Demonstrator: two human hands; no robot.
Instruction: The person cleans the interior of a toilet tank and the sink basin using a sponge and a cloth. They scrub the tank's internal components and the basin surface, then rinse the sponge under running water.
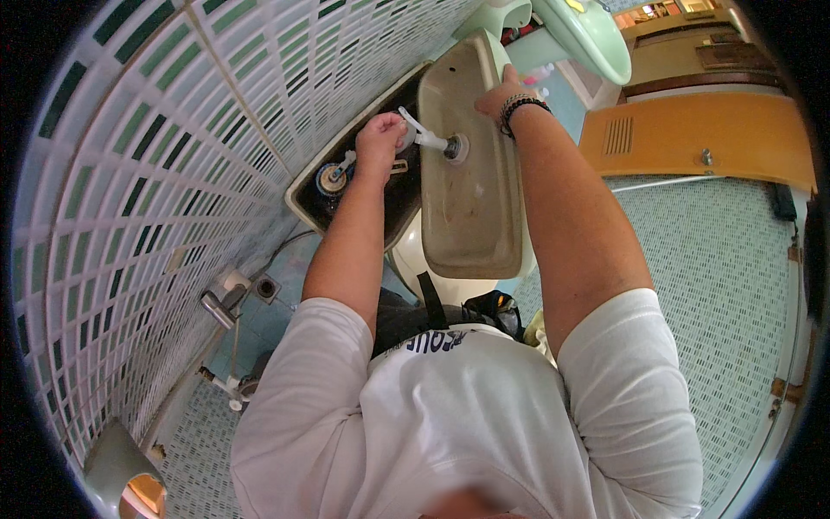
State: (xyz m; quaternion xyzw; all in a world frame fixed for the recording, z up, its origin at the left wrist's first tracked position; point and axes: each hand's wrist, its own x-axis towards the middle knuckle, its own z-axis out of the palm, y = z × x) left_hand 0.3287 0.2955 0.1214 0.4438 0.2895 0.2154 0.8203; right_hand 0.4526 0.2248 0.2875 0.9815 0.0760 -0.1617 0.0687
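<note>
The toilet tank lid point(467, 214), underside up, lies tilted across the right part of the toilet tank point(305, 194), with the toilet bowl cover below it. A white plastic flush button fitting point(429, 137) stands out from the lid's inside. My right hand point(502, 100), wearing bead bracelets, grips the lid's far right edge. Over the tank, my left hand point(382, 139) has its fingers pinched beside the fitting's white arm; whether it holds a small translucent part there cannot be told. A round flush valve part point(332, 178) sits in the dark tank, left of my left hand.
A tiled wall point(214, 117) runs along the left. Beyond the lid stands a green washbasin point(596, 45). An orange door point(700, 136) is at the right. A wall valve point(224, 305) and a floor drain point(266, 289) lie low on the left.
</note>
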